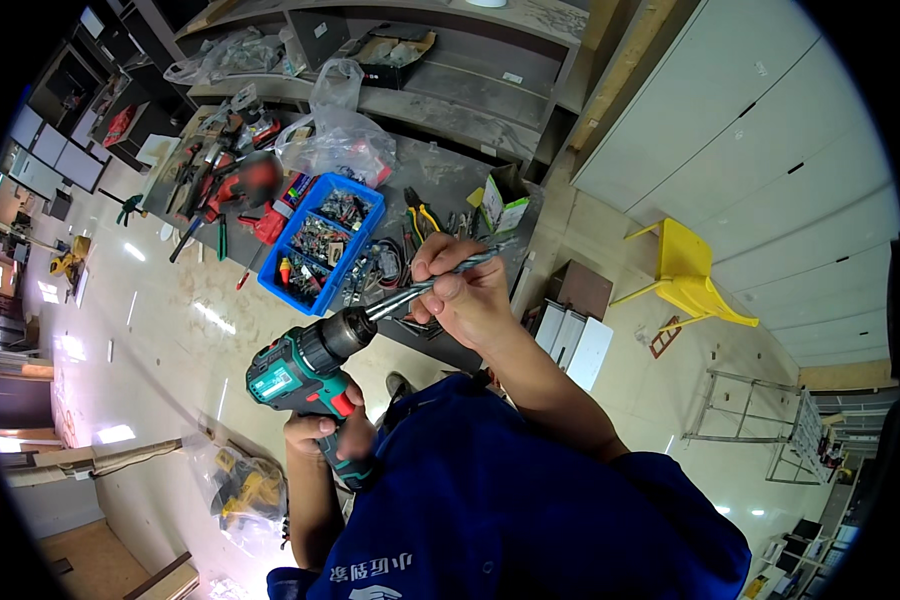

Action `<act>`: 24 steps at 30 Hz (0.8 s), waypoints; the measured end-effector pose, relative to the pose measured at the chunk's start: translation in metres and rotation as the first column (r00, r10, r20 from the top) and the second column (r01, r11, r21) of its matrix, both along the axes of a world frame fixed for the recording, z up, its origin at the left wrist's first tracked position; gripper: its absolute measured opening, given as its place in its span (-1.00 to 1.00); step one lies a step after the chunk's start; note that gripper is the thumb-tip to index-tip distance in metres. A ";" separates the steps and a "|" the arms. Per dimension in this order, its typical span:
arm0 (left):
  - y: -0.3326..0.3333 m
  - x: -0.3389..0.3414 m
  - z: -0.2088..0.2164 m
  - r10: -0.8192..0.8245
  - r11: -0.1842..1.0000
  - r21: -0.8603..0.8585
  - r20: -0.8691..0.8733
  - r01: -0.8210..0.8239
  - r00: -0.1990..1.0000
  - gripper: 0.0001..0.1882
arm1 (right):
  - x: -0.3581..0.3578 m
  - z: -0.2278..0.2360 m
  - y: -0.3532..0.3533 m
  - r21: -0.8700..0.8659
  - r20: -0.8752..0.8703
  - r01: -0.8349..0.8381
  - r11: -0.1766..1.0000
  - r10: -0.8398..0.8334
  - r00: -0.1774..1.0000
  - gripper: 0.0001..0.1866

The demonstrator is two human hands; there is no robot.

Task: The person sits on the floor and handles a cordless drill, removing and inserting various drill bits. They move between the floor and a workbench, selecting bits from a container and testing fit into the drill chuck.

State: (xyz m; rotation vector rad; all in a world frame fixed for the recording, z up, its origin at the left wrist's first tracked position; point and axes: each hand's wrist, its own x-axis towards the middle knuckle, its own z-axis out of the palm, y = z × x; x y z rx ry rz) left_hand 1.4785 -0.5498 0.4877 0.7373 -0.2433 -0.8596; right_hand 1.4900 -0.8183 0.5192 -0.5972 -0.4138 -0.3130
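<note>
Looking down from head height through a wide fisheye, sitting close above left hand (322, 430) and right hand (470, 298), facing over the near edge of the counter (440, 165), reaching past both ends.

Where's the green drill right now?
In the head view, the green drill is left of centre, held in the left hand, just below the blue tray.

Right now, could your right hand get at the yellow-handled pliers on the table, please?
Probably not yet: the pliers look near, but the right hand has its fingers around the drill bit.
</note>
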 end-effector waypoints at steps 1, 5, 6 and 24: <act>0.000 0.000 -0.001 -0.004 1.000 -0.010 -0.010 0.004 1.000 -0.48 | 0.001 0.000 0.000 -0.009 0.014 -0.003 1.000 0.004 1.000 -0.81; -0.004 0.001 0.003 -0.018 1.000 -0.020 -0.023 0.018 1.000 -0.47 | 0.002 0.000 -0.001 -0.036 0.038 -0.002 0.999 0.003 0.999 -0.80; -0.004 0.002 0.002 -0.011 1.000 -0.014 -0.018 0.011 1.000 -0.47 | 0.002 0.000 -0.001 -0.040 0.037 0.002 0.999 -0.001 0.999 -0.80; -0.014 0.005 0.008 -0.176 0.928 -0.351 -0.126 0.122 0.976 -0.52 | 0.008 -0.005 0.003 0.025 0.004 -0.063 0.998 0.063 0.998 -0.78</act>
